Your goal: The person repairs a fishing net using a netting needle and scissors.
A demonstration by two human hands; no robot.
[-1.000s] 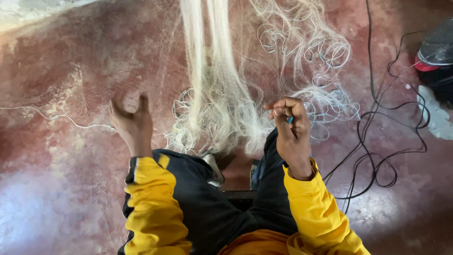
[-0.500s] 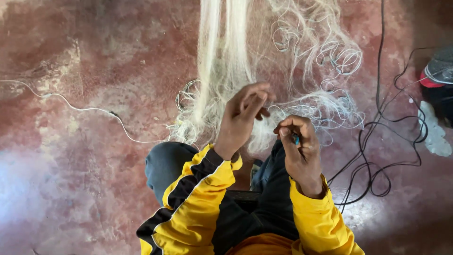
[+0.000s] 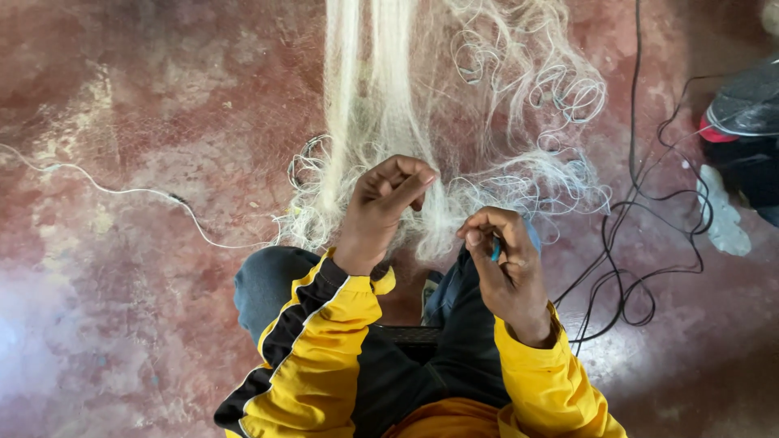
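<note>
two hands work just above the lap, yellow-and-black sleeves (image 3: 324, 349) nearest the camera. right hand (image 3: 507, 272), fingers curled together, grip clamped on a small blue tool (image 3: 495, 249) pinched between thumb and forefinger. left hand (image 3: 385, 203) just beside it, fingers bunched and closed on strands of the pale fishing net (image 3: 369, 105). the net runs from the knees away across the red floor (image 3: 138, 105), loose curls spreading right. a thin white line (image 3: 122, 192) trails left. black cord (image 3: 641, 268) loops at right, near a dark shoe (image 3: 746, 105).
</note>
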